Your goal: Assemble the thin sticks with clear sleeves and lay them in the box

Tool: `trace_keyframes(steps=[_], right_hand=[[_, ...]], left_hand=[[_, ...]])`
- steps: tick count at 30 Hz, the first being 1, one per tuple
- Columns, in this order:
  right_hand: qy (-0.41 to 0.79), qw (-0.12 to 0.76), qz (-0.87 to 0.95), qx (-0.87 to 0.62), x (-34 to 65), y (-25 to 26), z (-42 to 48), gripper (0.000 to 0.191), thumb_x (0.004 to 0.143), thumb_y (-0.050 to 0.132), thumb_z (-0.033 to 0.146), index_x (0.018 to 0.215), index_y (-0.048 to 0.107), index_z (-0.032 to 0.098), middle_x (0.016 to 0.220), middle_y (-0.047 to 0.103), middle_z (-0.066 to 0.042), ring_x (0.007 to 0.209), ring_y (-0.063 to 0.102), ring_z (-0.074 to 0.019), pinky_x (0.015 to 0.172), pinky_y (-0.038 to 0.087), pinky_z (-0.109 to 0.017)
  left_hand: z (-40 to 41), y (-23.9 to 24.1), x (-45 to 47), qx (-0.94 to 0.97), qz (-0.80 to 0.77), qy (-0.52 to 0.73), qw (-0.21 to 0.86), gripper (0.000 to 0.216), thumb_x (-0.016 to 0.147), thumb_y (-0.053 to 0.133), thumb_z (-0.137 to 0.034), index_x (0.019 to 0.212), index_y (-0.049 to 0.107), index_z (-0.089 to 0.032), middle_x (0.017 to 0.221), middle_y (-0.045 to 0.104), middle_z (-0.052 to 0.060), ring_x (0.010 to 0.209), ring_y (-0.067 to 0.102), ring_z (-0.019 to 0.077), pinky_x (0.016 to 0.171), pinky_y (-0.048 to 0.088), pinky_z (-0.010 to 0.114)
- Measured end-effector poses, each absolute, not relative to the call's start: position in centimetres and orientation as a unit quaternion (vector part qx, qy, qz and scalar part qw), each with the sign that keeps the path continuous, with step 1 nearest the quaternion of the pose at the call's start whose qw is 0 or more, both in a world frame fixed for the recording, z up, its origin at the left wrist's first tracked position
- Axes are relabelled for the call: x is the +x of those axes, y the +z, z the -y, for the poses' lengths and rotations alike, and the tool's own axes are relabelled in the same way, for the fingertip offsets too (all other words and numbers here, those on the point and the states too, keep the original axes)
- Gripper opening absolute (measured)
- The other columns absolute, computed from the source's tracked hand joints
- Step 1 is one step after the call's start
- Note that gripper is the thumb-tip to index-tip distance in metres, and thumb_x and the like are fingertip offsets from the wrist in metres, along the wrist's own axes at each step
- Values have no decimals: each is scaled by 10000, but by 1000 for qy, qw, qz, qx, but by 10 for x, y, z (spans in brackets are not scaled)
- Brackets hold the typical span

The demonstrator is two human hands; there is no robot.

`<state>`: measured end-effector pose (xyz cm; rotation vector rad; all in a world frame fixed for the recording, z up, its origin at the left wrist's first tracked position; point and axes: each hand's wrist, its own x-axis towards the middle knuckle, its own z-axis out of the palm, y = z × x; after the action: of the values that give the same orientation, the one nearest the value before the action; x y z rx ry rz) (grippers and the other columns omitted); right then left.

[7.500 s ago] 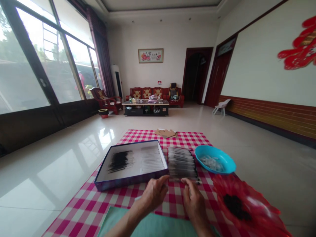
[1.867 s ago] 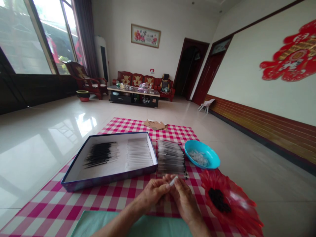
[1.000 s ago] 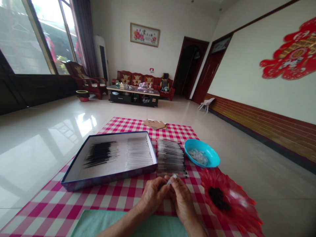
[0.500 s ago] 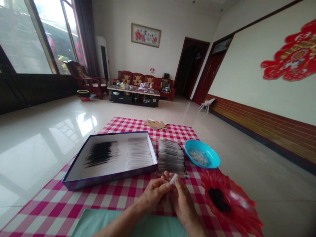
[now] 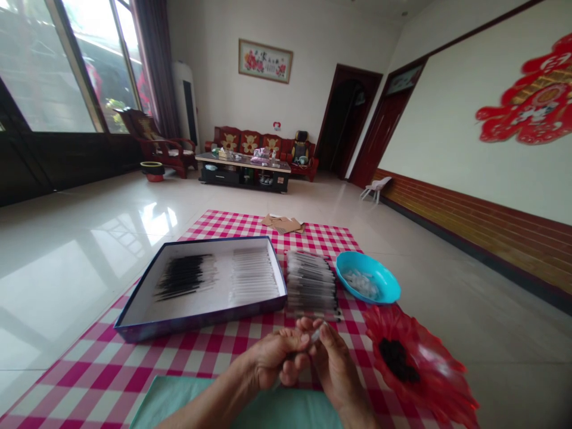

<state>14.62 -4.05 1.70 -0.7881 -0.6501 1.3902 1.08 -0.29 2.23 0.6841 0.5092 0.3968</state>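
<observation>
The left hand [image 5: 273, 358] and right hand [image 5: 334, 364] meet low over a pink-and-white checked cloth [image 5: 179, 351] spread on the glossy tiled floor. Both grips are closed to a fingertip pinch on one slim clear tube [image 5: 315, 335], a short translucent plastic piece that pokes up between the thumbs, just in front of the near end of the pen stack [image 5: 311, 286].

That stack is a neat block of thin clear barrels with dark cores, lying side by side on the cloth. To its left, touching or nearly so, sits a shallow rectangular cardboard box [image 5: 201, 319] with dark blue walls and a pale floor. It holds a fan of thin black refills [image 5: 183, 277] on the left and a row of clear tubes [image 5: 254, 277] on the right.

To the right of the stack is a smooth, round turquoise plastic bowl [image 5: 386, 280] with a small heap of tiny clear bits [image 5: 361, 283]. Nearer, a glossy red flower-shaped tray [image 5: 438, 381] carries a mound of small black pieces [image 5: 397, 360]. A flat teal mat [image 5: 250, 411] lies under the forearms.
</observation>
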Motion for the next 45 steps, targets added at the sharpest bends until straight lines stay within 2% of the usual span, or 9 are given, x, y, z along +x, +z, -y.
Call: trace_keyframes(steps=[3, 7, 12, 19, 24, 27, 31, 33, 45], right_hand=[[642, 642, 265, -323, 144, 20, 42, 217, 740, 693, 423, 863, 689, 244, 977, 727, -54, 910, 656, -230, 767, 519, -379], [635, 641, 261, -343, 141, 16, 37, 298, 754, 674, 443, 971, 663, 239, 1087, 690, -67, 1044, 609, -248, 823, 505, -388], [599, 646, 254, -398, 142, 8, 32, 317, 701, 733, 408, 912, 681, 178, 906, 727, -76, 905, 662, -257, 752, 529, -369], [588, 642, 240, -428, 144, 11, 33, 371, 684, 732, 433, 927, 677, 159, 871, 730, -77, 769, 689, -245, 637, 552, -348], [591, 637, 253, -426, 143, 11, 34, 258, 688, 744, 369, 836, 689, 165, 841, 736, -57, 739, 689, -220, 640, 551, -321], [586, 647, 252, -418, 143, 12, 34, 237, 683, 752, 340, 833, 701, 163, 848, 737, -56, 794, 686, -223, 689, 549, -322], [595, 679, 213, -373, 150, 17, 33, 225, 673, 763, 339, 831, 703, 190, 855, 744, -41, 844, 687, -209, 758, 543, -329], [601, 699, 191, -337, 156, 21, 31, 220, 668, 766, 357, 818, 695, 212, 862, 745, -26, 874, 685, -204, 810, 531, -355], [545, 663, 294, -420, 154, 28, 36, 278, 755, 691, 360, 988, 654, 212, 863, 723, -27, 789, 679, -184, 652, 530, -278]], left_hand=[[4, 23, 10, 336, -233, 200, 891, 366, 687, 684, -441, 806, 581, -111, 496, 499, -41, 299, 300, 16, 299, 135, 155], [9, 17, 20, 454, -259, 324, 789, 399, 746, 614, -508, 645, 522, -134, 492, 511, -25, 319, 367, 33, 314, 206, 169], [9, 4, 28, 539, -305, 400, 676, 418, 749, 583, -557, 663, 496, -157, 467, 488, -48, 339, 381, 54, 362, 268, 188], [10, 11, 19, 681, -412, 413, 443, 195, 824, 520, -300, 727, 609, -157, 633, 625, 7, 580, 558, 122, 525, 353, 206], [17, 11, 22, 697, -458, 398, 381, 140, 807, 524, -257, 785, 633, -172, 686, 654, 24, 639, 591, 147, 578, 356, 227], [16, 13, 22, 663, -435, 419, 443, 171, 795, 551, -317, 747, 623, -169, 617, 600, 7, 576, 537, 123, 549, 340, 223], [11, 23, 14, 461, -308, 291, 779, 347, 748, 582, -489, 675, 567, -150, 486, 460, -44, 350, 306, 45, 363, 207, 189], [9, 26, 9, 362, -244, 218, 873, 369, 710, 631, -501, 736, 579, -137, 480, 454, -55, 320, 242, 23, 325, 143, 170], [2, 7, 11, 341, -188, 337, 857, 227, 800, 615, -362, 820, 562, -141, 506, 478, -56, 329, 285, 22, 318, 208, 155]])
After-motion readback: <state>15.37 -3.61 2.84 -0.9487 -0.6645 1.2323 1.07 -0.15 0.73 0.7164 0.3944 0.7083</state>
